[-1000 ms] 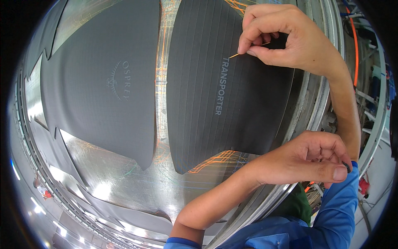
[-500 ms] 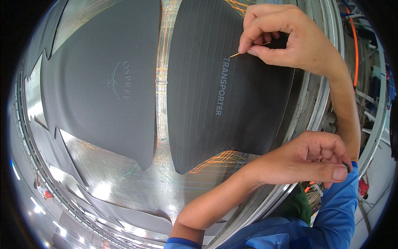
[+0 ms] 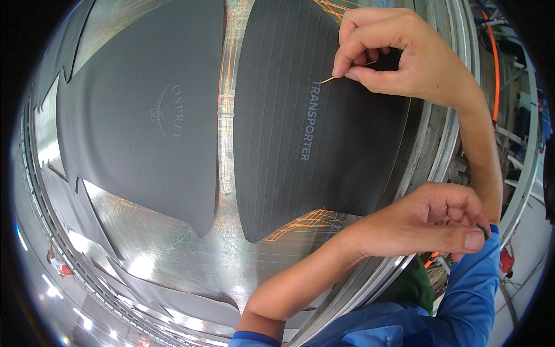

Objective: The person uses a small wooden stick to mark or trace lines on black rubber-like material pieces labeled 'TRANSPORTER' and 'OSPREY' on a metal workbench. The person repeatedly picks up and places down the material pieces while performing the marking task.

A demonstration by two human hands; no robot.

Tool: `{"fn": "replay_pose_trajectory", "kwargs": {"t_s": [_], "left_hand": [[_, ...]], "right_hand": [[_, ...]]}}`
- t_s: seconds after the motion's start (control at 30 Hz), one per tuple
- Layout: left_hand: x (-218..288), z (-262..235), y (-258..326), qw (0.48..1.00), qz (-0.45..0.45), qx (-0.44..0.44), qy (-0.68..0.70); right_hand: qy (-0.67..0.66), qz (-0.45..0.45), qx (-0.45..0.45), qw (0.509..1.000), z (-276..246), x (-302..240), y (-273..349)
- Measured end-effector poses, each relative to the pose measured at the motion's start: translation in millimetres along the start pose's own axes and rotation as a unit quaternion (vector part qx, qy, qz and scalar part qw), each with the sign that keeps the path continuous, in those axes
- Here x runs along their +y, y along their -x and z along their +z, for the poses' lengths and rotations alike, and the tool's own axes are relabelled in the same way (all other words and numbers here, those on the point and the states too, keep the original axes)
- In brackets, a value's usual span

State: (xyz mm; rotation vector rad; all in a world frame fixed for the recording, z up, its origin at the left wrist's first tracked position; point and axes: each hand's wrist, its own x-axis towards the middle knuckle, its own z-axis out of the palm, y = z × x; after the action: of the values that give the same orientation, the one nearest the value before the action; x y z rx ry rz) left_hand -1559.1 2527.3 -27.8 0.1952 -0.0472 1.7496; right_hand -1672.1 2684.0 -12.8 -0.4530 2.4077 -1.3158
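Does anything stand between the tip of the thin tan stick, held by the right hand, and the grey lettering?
Nothing visible does. The thin tan stick, pinched in the right hand, has its tip at the upper end of the grey lettering; whether it touches is unclear. The left hand is well clear.

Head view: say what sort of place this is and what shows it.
Probably a factory or workshop: dark cut panels lie on a scuffed metal table streaked with orange lines, and strip lights show in the background.
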Motion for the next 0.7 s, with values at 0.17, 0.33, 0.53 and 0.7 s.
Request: {"fn": "replay_pose_trajectory", "kwargs": {"t_s": [0.17, 0.33, 0.53, 0.7], "left_hand": [[1, 1, 0, 1.000, 0.001, 0.000, -0.001], [14, 0, 5, 1.000, -0.016, 0.010, -0.023], [5, 0, 1, 1.000, -0.010, 0.016, 0.007], [5, -3, -4, 0.998, -0.028, 0.063, 0.001]], "right_hand": [[-0.007, 0.021, -0.009, 1.000, -4, -9, -1], [-0.036, 0.033, 0.005, 0.999, -9, -2, 2], [-0.045, 0.051, 0.298, 0.952, -28, 21, 27], [0.018, 0.073, 0.390, 0.918, -40, 45, 49]]}}
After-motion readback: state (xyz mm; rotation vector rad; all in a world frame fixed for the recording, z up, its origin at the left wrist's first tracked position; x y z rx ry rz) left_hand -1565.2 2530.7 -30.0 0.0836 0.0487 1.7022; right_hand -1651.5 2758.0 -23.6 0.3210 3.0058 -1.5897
